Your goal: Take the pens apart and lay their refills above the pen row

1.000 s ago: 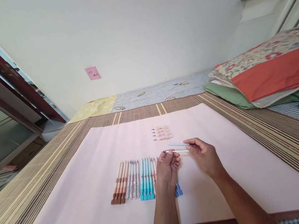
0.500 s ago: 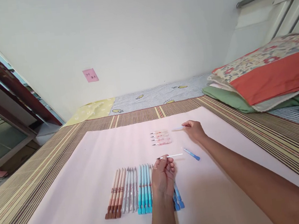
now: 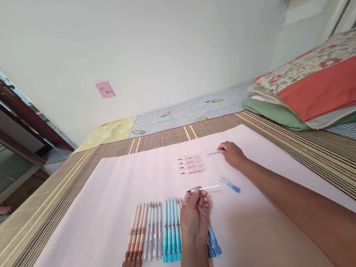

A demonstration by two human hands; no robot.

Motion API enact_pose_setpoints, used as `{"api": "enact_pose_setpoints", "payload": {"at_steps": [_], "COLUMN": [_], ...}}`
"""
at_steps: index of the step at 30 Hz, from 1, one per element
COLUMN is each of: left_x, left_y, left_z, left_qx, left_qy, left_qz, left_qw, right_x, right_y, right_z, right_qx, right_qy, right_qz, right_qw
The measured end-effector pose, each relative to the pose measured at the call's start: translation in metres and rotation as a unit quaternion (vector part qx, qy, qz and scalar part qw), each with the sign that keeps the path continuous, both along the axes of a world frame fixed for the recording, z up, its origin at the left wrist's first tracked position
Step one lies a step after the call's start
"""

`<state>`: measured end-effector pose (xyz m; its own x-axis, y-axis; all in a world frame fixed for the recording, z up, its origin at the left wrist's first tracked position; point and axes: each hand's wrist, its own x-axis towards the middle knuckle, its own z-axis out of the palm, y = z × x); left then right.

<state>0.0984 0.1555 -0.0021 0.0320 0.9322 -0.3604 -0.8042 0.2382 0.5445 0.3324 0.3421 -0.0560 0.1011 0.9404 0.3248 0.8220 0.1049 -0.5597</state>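
Observation:
My left hand (image 3: 195, 215) is closed on a thin white pen refill (image 3: 203, 188) held level above a row of several pens (image 3: 157, 232), brown, clear and blue, lying side by side on the pink sheet (image 3: 95, 228). My right hand (image 3: 232, 154) reaches far forward, its fingers pinched on a pale blue pen part (image 3: 214, 152) at the sheet's surface, just right of a small group of several pink-printed pen caps (image 3: 190, 164). A blue pen piece (image 3: 230, 184) lies loose between my two hands.
The pink sheet lies on a striped woven mat (image 3: 32, 210). Folded bedding and a red-patterned pillow (image 3: 316, 83) are stacked at the right. A pink note (image 3: 105, 90) sticks on the white wall. A wooden frame with glass (image 3: 1, 136) stands at the left.
My right hand left the refill, stretched forward and carried the pale blue part next to the pink caps. A blue piece now lies on the sheet. My left hand kept the refill.

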Motion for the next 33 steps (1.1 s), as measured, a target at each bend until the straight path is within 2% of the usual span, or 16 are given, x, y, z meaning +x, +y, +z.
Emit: {"api": "enact_pose_setpoints", "payload": {"at_steps": [13,26,33], "left_x": [0.003,0.003,0.004], "left_y": [-0.001,-0.002,-0.002], "left_z": [-0.001,-0.004,-0.004], "left_qx": [-0.006,0.001,0.002], "left_qy": [0.005,0.000,0.006], "left_qz": [0.000,-0.007,-0.010], "left_qw": [1.000,1.000,1.000], "right_x": [-0.002,-0.006,-0.006], "right_y": [0.002,-0.001,0.000], "right_z": [0.004,0.011,0.010], "right_qx": [-0.018,-0.016,-0.013], "right_qy": [-0.045,-0.080,-0.066], "right_qz": [-0.027,-0.001,0.002], "right_qw": [0.998,0.997,0.998]}}
